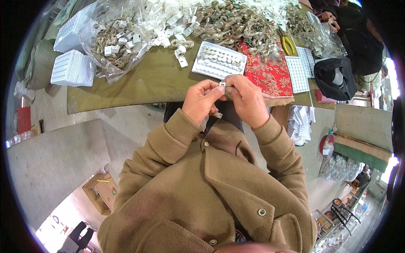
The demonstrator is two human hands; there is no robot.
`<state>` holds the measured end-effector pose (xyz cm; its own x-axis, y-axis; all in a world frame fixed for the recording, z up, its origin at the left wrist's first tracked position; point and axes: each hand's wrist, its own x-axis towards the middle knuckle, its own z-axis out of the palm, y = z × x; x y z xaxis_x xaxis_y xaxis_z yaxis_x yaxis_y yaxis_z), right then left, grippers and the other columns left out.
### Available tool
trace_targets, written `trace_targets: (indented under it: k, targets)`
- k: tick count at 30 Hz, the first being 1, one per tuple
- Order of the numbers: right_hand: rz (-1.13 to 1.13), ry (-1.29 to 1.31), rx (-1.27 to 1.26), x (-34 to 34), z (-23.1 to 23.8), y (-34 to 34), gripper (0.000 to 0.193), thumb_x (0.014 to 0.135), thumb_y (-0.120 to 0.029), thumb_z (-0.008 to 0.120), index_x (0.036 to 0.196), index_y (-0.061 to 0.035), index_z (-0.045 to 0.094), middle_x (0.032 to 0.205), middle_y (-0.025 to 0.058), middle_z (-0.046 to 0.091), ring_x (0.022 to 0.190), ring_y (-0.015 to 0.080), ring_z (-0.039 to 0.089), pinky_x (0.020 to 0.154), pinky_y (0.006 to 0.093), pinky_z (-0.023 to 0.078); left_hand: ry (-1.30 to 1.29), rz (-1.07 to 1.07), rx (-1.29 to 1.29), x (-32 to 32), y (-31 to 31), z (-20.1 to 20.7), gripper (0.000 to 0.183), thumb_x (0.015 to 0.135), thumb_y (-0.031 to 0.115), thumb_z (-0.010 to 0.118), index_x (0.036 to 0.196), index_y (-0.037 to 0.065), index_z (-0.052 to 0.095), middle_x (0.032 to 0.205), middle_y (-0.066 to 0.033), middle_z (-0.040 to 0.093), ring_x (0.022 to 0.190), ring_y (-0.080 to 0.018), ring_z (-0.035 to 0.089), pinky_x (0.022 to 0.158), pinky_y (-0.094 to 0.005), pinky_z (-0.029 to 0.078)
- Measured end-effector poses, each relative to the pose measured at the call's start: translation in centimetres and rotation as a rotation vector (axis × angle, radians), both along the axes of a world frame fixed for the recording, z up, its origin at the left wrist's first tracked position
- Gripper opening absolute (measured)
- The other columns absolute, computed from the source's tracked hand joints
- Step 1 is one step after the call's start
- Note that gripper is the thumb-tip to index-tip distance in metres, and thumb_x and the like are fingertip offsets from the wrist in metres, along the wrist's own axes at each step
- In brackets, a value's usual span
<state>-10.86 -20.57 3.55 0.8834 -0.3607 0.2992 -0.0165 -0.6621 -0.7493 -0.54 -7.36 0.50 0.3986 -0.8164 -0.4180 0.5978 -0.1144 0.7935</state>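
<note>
Close to the table's near edge, my left hand (201, 99) pinches a small white square plastic housing (222, 84) between thumb and fingers. My right hand (247, 98) is closed right beside it, fingertips touching or nearly touching the housing; what they grip is hidden. A short clear-coated cable bundle (217, 114) hangs beneath my left hand. Just beyond my fingers lies a white tray (206, 72) with rows of round pockets, several holding silvery round pieces. One white housing with a coiled cable (182, 59) rests to the tray's left.
Heaps of white housings (168, 19) and coiled cables (236, 25) cover the table's far side. Stacked white trays (74, 69) and a plastic bag (114, 46) stand left. On the right are red patterned cloth (268, 76), yellow-handled pliers (288, 45) and another person's hands (329, 17).
</note>
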Motion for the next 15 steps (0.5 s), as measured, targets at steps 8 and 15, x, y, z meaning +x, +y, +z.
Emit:
trace_targets:
  k: [8, 15]
  targets:
    - [0.036, -0.014, -0.101, 6.4, 1.4, -0.2, 0.014, 0.084, -0.003, 0.061, 0.097, -0.0012, 0.065, 0.091, 0.0139, 0.065, 0.087, 0.0341, 0.063, 0.074, 0.0379, 0.050, 0.012, 0.589, -0.099, 3.6, 1.6, 0.6, 0.028, 0.101, 0.032, 0.044, 0.114, 0.010, 0.055, 0.081, -0.0005, 0.056, 0.051, -0.0033, 0.035, 0.052, -0.0213, 0.037]
    - [-0.064, -0.032, -0.546, 13.2, -2.4, 2.4, 0.018, 0.079, -0.004, 0.060, 0.093, -0.0107, 0.070, 0.097, 0.0055, 0.064, 0.091, 0.0267, 0.061, 0.080, 0.0388, 0.047, 0.054, 0.634, -0.092, 6.2, 3.8, 0.7, 0.021, 0.099, 0.023, 0.049, 0.110, 0.007, 0.056, 0.082, -0.0001, 0.056, 0.060, -0.0063, 0.044, 0.057, -0.0231, 0.042]
